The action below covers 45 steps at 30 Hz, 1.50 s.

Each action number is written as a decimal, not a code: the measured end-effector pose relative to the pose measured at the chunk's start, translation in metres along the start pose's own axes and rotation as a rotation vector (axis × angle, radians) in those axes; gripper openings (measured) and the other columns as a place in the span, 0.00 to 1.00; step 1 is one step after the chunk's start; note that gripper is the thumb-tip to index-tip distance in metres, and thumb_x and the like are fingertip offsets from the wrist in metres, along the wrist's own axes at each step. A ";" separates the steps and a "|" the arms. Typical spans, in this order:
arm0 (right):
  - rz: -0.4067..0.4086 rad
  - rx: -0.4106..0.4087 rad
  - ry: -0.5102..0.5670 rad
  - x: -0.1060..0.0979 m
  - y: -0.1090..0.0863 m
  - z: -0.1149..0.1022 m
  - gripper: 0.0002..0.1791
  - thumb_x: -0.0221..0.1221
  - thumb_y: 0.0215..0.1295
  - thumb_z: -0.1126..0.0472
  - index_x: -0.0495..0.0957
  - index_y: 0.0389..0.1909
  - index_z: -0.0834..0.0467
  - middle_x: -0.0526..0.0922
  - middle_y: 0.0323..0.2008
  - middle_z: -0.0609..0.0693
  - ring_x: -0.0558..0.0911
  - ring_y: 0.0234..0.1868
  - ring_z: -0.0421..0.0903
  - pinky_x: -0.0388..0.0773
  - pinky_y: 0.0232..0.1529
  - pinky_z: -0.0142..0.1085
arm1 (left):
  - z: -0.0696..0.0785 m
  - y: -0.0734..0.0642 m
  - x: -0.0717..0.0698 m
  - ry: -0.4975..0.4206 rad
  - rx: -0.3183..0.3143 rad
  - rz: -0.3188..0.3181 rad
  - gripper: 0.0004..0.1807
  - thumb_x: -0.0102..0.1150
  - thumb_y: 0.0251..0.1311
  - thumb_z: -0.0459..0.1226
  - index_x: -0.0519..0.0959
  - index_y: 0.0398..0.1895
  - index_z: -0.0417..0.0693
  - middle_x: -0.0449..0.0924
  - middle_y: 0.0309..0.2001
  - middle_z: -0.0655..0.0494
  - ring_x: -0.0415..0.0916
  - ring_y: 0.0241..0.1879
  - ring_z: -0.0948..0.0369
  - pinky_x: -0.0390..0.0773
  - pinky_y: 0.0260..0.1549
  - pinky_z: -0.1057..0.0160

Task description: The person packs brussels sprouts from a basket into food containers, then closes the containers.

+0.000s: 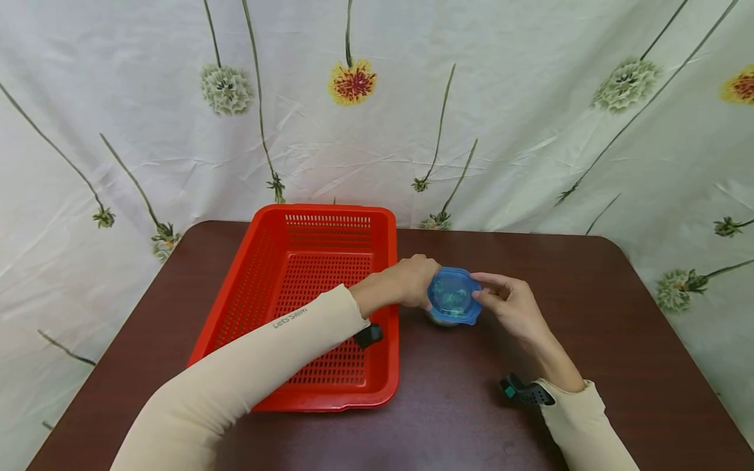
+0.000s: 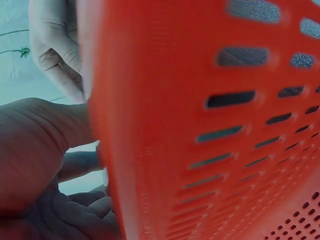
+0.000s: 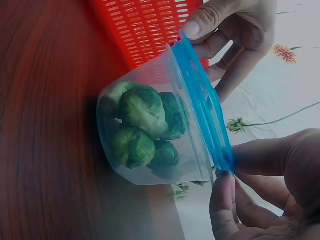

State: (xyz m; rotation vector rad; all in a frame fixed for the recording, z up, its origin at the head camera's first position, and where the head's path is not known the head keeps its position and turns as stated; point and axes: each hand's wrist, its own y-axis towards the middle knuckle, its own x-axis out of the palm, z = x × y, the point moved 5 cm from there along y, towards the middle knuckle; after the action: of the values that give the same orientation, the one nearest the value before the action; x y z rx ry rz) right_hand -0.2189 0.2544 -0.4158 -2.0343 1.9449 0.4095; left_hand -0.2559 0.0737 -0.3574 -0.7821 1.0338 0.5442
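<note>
A clear plastic food container (image 3: 150,172) stands on the table just right of the red basket, with several Brussels sprouts (image 3: 142,111) inside. Its blue lid (image 1: 455,294) lies over the rim, and the sprouts show dimly through it from above. My left hand (image 1: 412,281) reaches across the basket and grips the lid's left edge, thumb at its corner in the right wrist view. At the opposite edge, my right hand (image 1: 511,306) pinches the lid between thumb and fingers. In the left wrist view the basket wall hides the container and part of my left hand (image 2: 45,155).
The red perforated basket (image 1: 389,386) stands on the dark brown table (image 1: 459,418), left of the container and under my left forearm. Behind the table hangs a white cloth (image 1: 506,98) printed with flowers.
</note>
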 end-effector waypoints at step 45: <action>-0.112 -0.017 -0.044 0.003 -0.002 0.005 0.26 0.62 0.70 0.58 0.73 0.67 0.60 0.82 0.53 0.64 0.84 0.40 0.41 0.80 0.43 0.33 | -0.004 0.007 0.001 0.001 -0.038 -0.106 0.39 0.71 0.58 0.46 0.68 0.71 0.42 0.74 0.67 0.49 0.74 0.63 0.55 0.75 0.61 0.57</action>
State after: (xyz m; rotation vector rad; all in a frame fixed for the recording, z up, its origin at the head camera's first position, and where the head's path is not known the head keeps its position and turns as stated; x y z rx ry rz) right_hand -0.2169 0.2541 -0.4216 -2.1150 1.7979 0.4420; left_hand -0.2627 0.0751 -0.3615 -0.8660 0.9796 0.4734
